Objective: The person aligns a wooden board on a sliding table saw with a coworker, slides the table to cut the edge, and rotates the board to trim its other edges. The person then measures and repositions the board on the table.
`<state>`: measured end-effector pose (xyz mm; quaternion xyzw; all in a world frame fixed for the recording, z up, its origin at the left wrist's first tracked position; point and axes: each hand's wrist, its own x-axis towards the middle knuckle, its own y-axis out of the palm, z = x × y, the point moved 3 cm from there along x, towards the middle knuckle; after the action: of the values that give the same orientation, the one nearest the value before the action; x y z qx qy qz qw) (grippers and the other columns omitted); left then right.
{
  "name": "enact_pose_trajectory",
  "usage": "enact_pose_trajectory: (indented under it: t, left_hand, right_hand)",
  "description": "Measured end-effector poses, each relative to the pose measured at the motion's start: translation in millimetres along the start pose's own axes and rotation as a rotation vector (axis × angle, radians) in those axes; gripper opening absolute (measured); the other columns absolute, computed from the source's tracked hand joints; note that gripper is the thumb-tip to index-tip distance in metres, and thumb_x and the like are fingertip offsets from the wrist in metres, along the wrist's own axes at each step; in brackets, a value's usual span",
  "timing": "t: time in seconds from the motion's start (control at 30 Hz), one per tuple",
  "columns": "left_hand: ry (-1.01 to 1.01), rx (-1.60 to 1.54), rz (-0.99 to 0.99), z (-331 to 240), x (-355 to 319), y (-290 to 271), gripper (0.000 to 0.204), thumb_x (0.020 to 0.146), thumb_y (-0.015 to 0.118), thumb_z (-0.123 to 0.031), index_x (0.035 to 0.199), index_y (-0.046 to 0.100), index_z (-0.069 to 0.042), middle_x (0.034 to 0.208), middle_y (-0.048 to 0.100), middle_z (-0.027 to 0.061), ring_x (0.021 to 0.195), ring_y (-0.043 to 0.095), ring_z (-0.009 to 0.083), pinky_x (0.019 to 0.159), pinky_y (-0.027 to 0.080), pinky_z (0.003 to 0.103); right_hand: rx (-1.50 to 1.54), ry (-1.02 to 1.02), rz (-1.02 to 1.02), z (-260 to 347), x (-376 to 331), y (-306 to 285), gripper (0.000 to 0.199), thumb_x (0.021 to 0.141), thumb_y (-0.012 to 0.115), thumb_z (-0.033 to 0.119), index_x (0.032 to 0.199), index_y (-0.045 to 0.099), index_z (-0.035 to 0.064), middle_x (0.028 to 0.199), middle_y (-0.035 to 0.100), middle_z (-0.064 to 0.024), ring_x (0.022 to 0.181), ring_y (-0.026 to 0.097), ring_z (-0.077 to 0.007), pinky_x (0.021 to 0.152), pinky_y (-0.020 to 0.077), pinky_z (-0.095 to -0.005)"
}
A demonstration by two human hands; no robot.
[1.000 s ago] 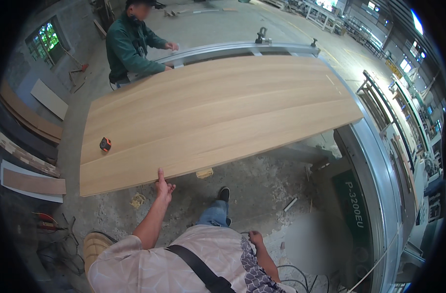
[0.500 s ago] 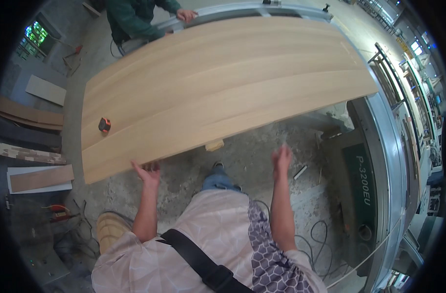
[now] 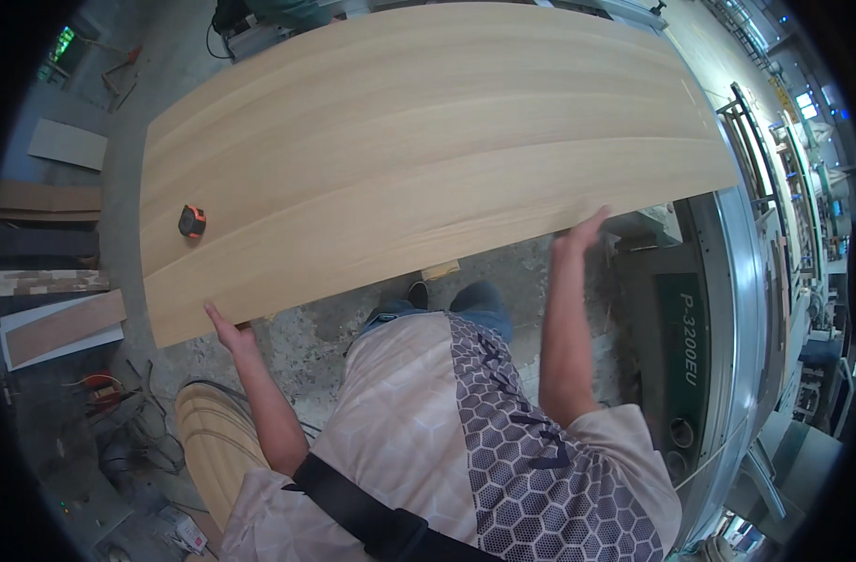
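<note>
A large wood-grain board (image 3: 428,140) stretches across the view in front of me, its long near edge toward my body. At that edge's left end, my left hand (image 3: 233,334) is closed on the board with the thumb up at the edge and the fingers out of sight beneath. Farther right, my right hand (image 3: 578,236) takes the same edge from below, thumb pointing outward. It is slightly blurred, and its fingers are mostly hidden by the board. A black and orange tape measure (image 3: 192,221) lies on top of the board near its left end.
A green and grey machine (image 3: 676,328) with a metal rail (image 3: 744,281) stands on the right. A person's green sleeve (image 3: 292,11) shows beyond the far edge. Panel offcuts (image 3: 67,326) lie at left. Near my left elbow is a tan rounded object (image 3: 212,431), with cables beside it.
My right hand has come up to the board's near edge from open air. My left hand has shifted left along the edge. The other person's hand has gone out of view.
</note>
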<state>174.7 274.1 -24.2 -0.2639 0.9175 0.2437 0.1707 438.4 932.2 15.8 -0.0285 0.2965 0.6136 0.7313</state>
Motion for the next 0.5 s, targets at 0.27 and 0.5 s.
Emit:
enact_pose_trajectory:
  t: [0.27, 0.5]
  left_hand:
    - [0.075, 0.047, -0.126, 2.5, -6.6, -1.8, 0.069, 0.086, 0.07, -0.05, 0.133, 0.051, -0.002, 0.125, 0.06, 0.0094, 0.107, 0.061, 0.0252, 0.088, 0.053, 0.041]
    - [0.035, -0.001, -0.143, 3.6, -12.6, 6.9, 0.074, 0.085, 0.072, -0.048, 0.137, 0.044, -0.002, 0.128, 0.057, 0.01, 0.111, 0.06, 0.0234, 0.09, 0.052, 0.038]
  right_hand:
    - [-0.204, 0.741, 0.853, -111.1, -164.0, -12.2, 0.087, 0.089, 0.052, 0.067, 0.15, 0.027, 0.0109, 0.147, 0.041, -0.0142, 0.134, 0.042, -0.0301, 0.104, 0.0406, -0.0499]
    - [-0.449, 0.578, 0.806, -146.6, -172.2, -21.6, 0.085, 0.087, 0.062, 0.059, 0.146, 0.032, 0.0051, 0.138, 0.046, -0.0128, 0.129, 0.046, -0.0286, 0.105, 0.0412, -0.0488]
